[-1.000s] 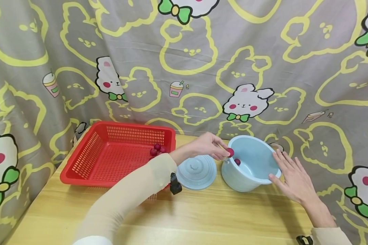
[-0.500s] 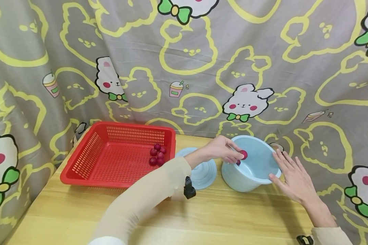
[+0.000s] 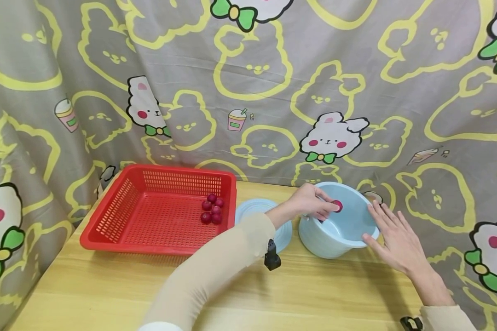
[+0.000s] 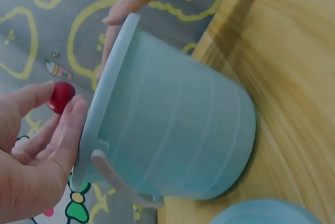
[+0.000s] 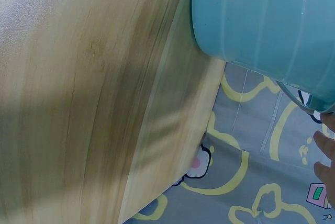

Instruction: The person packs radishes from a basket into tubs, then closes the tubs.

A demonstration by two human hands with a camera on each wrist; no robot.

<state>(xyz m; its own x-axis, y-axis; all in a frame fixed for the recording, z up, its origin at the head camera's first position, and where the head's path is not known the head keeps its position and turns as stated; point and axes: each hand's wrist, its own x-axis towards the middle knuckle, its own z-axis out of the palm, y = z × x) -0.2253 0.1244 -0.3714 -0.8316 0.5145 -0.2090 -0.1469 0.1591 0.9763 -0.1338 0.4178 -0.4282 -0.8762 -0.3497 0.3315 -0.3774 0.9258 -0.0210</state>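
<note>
My left hand (image 3: pixel 311 201) pinches a small dark-red plum (image 3: pixel 337 206) between thumb and fingertips, over the mouth of the light-blue bucket (image 3: pixel 326 244). In the left wrist view the plum (image 4: pixel 62 97) sits just outside the bucket's rim line, held at the fingertips. Another plum shows partly inside the bucket, mostly covered by the left hand. My right hand (image 3: pixel 397 238) rests with spread, straight fingers against the bucket's right rim. Only the fingers of that hand (image 5: pixel 325 148) appear in the right wrist view, by the bucket's rim and handle.
A red perforated basket (image 3: pixel 161 218) stands on the left of the wooden table (image 3: pixel 107 285), with several plums (image 3: pixel 206 217) at its right end. Between basket and bucket lies a round blue lid (image 3: pixel 248 209), partly under the left forearm. A patterned curtain (image 3: pixel 257 69) hangs behind.
The left hand has moved right with its plum, from the bucket's left rim to over its opening. The left forearm uncovers more plums in the basket. The right hand stays put.
</note>
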